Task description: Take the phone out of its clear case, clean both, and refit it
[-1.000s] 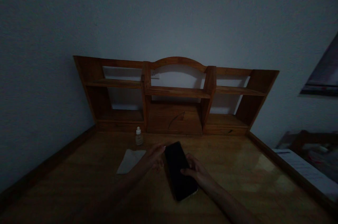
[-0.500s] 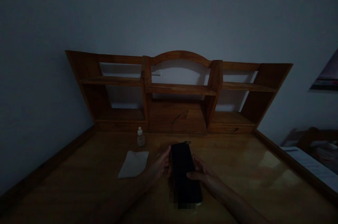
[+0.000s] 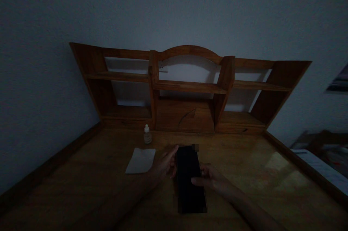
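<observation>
A black smartphone, its dark face toward me, is held above the desk. My right hand is closed on its right edge, with the thumb across the front and the fingers behind. At the upper left edge is my left hand, its thumb tip by the top corner and its other fingers curled against the side. Blurred blocks cover parts of the phone's corners. A folded white cloth or tissue lies left of my left hand. Beyond it stands a small clear bottle with a white cap.
A wooden shelf unit stands at the back of the wooden desk, against the wall. A socket shows behind it. Raised edging runs along both sides of the desk. White papers lie beyond the right edge. The room is dim.
The view has shifted slightly, so the shelf and bottle appear higher. The phone looks turned a little straighter. Both hands keep nearly the same hold.
</observation>
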Motion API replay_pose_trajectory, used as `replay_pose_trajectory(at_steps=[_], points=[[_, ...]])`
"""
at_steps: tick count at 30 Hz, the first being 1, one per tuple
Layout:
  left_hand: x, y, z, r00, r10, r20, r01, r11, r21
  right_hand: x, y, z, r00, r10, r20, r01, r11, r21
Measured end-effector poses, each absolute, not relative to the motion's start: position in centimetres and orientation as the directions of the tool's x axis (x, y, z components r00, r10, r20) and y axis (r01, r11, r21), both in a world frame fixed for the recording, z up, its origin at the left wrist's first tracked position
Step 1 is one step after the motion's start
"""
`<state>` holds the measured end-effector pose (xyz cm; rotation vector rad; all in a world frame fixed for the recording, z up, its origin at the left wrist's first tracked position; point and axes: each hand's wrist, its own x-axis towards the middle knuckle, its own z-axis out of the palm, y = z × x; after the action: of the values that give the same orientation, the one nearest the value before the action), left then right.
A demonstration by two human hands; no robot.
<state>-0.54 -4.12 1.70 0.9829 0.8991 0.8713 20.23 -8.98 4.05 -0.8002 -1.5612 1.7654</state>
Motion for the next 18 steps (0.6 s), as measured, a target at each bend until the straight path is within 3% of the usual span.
replay_pose_trajectory(at_steps=[8, 18], points=[[-0.55, -4.40, 1.87, 0.398, 0.900, -0.178, -0.210, 0.278, 0.937, 20.29, -8.76, 3.98, -0.604, 0.797, 0.010, -0.049, -0.025, -0.998], [-0.62, -3.93, 1.72, 0.422, 0.878, -0.228, -0.145, 0.313, 0.939, 20.27, -9.29, 4.40, -0.630, 0.776, 0.032, -0.062, -0.010, -0.998]])
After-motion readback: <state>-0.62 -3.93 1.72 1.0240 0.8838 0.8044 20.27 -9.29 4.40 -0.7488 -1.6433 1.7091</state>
